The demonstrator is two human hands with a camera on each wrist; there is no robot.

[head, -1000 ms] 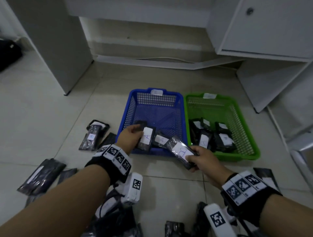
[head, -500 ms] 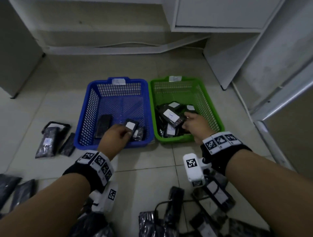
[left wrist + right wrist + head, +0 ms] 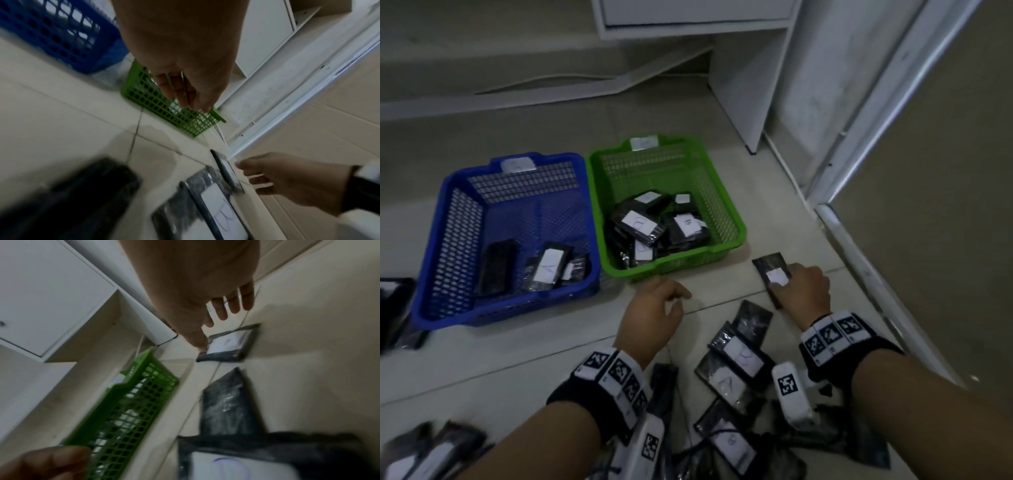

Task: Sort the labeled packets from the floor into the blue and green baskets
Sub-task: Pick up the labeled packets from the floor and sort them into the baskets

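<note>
in the head view, the blue basket (image 3: 453, 240) sits on the floor at the left with the green basket (image 3: 726, 205) touching its right side. the blue one holds a few dark packets, one labelled "a" (image 3: 548, 269); the green one holds a heap of packets with white labels (image 3: 650, 229). the right hand (image 3: 803, 291) reaches to a lone packet (image 3: 774, 274) lying on the tile just right of the green basket's near corner; its fingers lie over the packet's near end, and a firm grasp cannot be told here. the left hand (image 3: 650, 317) hangs over the floor near the green basket, fingers loosely curled, holding nothing. more packets (image 3: 739, 356) lie scattered near the person, between the wrists.

in the left wrist view, the left hand (image 3: 185, 68) shows relaxed, empty fingers above the green basket's wall (image 3: 164, 105). the right hand (image 3: 287, 178) has its fingertips at the edge of the lone packet (image 3: 226, 170).

in the right wrist view, the right hand (image 3: 201, 296) is spread, the thumb touching the far edge of the labelled packet (image 3: 228, 344), the other fingers straight above it and not closed round it. the green basket (image 3: 133, 402) lies to the left.
</note>
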